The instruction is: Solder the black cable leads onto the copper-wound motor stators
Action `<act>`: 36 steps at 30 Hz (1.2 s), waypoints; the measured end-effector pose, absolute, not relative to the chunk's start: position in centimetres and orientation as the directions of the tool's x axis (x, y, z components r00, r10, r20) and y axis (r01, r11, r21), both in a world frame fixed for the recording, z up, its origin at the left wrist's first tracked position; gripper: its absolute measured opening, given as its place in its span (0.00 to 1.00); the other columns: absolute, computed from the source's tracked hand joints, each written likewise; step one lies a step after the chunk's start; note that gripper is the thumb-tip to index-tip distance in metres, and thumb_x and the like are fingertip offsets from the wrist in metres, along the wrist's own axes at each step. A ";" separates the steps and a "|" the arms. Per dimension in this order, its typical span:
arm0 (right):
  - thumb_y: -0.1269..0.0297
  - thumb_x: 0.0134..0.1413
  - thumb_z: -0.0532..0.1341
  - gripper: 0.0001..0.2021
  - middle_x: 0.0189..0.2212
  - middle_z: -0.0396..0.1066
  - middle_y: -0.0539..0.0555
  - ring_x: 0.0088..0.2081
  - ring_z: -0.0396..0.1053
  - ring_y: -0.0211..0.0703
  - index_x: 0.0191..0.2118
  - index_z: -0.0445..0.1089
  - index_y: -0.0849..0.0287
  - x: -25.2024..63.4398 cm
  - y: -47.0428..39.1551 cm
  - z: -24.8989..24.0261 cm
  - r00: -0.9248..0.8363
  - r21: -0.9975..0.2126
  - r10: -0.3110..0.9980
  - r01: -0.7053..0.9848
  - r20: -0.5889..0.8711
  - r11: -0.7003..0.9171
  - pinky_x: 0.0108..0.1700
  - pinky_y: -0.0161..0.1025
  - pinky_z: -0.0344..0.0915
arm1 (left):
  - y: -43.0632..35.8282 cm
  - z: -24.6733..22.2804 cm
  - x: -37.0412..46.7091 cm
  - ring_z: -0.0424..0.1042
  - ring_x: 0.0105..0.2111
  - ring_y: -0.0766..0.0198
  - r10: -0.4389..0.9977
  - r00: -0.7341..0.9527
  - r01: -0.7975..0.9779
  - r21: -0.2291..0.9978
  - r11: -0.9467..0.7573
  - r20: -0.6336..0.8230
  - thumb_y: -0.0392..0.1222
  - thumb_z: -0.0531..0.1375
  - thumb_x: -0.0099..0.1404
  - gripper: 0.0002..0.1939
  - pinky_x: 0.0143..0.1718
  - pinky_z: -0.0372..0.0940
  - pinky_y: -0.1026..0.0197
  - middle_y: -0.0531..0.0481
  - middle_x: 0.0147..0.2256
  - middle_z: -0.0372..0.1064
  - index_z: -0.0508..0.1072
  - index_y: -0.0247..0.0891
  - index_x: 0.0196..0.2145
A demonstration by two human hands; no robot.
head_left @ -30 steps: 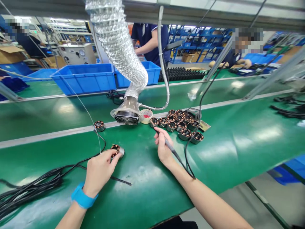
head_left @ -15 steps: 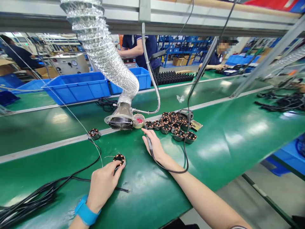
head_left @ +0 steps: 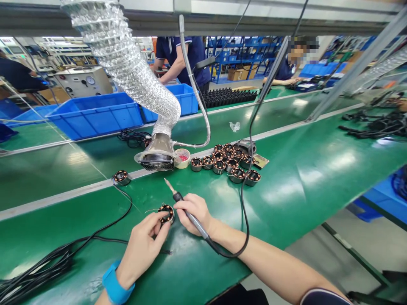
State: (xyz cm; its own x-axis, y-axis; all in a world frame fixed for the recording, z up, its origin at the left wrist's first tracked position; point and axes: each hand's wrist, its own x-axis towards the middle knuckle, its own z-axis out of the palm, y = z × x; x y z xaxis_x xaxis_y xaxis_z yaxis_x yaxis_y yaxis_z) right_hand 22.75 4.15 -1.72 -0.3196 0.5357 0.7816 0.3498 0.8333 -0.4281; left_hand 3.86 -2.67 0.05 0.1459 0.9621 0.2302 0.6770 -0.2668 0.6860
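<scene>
My left hand (head_left: 146,237) pinches a ring-shaped motor stator (head_left: 166,214) with copper windings, tilted up just above or on the green mat; a thin wire sticks out from it to the left. A soldering iron (head_left: 193,222) lies across my right hand (head_left: 195,214), whose fingers are closed around it. The iron's bare tip points up and left, above the mat and beyond the held stator, apart from it. Its black cord (head_left: 244,212) loops down over my right forearm. Several more stators (head_left: 218,166) stand grouped beyond my right hand.
A fume hood (head_left: 157,154) on a silver duct hangs over the bench, beside a round tub (head_left: 182,158) with red contents. One stator (head_left: 121,177) with a black cable sits left. Black cables (head_left: 47,267) lie front left. Blue bins (head_left: 98,116) and co-workers are across the bench.
My right hand has drawn back toward me with the soldering iron, from near the tub to beside the held stator. My left hand has shifted slightly right and turned the stator.
</scene>
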 end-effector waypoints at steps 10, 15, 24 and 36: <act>0.58 0.55 0.67 0.27 0.45 0.67 0.58 0.43 0.69 0.46 0.59 0.62 0.54 21.7 4.5 -2.9 -0.481 -0.564 0.607 0.250 0.633 0.787 0.44 0.43 0.70 | -0.3 0.0 1.0 0.71 0.34 0.60 0.977 -0.197 0.459 0.889 0.015 0.085 0.52 0.58 0.67 0.15 0.36 0.64 0.62 0.47 0.34 0.74 0.75 0.36 0.37; 0.61 0.56 0.67 0.29 0.49 0.64 0.58 0.46 0.68 0.47 0.61 0.59 0.52 20.7 4.1 -3.3 -0.543 -0.624 0.631 0.229 0.555 0.747 0.48 0.44 0.70 | 0.6 -0.7 1.0 0.68 0.29 0.62 0.989 -0.148 0.416 0.908 0.049 0.014 0.53 0.62 0.63 0.17 0.31 0.61 0.62 0.49 0.30 0.72 0.76 0.35 0.40; 0.71 0.53 0.65 0.29 0.48 0.63 0.56 0.43 0.69 0.42 0.60 0.60 0.50 21.2 4.3 -3.0 -0.578 -0.706 0.651 0.172 0.492 0.687 0.47 0.40 0.69 | 0.9 0.7 -0.9 0.59 0.25 0.68 0.976 0.093 0.273 0.948 0.164 -0.195 0.54 0.63 0.62 0.17 0.29 0.54 0.65 0.54 0.23 0.66 0.75 0.34 0.29; 0.77 0.48 0.63 0.30 0.48 0.63 0.55 0.45 0.70 0.43 0.58 0.61 0.50 21.2 4.2 -2.9 -0.588 -0.742 0.660 0.144 0.468 0.654 0.48 0.41 0.69 | 1.6 -0.3 1.5 0.65 0.27 0.66 0.994 -0.071 0.223 0.971 0.091 -0.077 0.56 0.59 0.66 0.20 0.30 0.59 0.64 0.51 0.25 0.69 0.77 0.34 0.34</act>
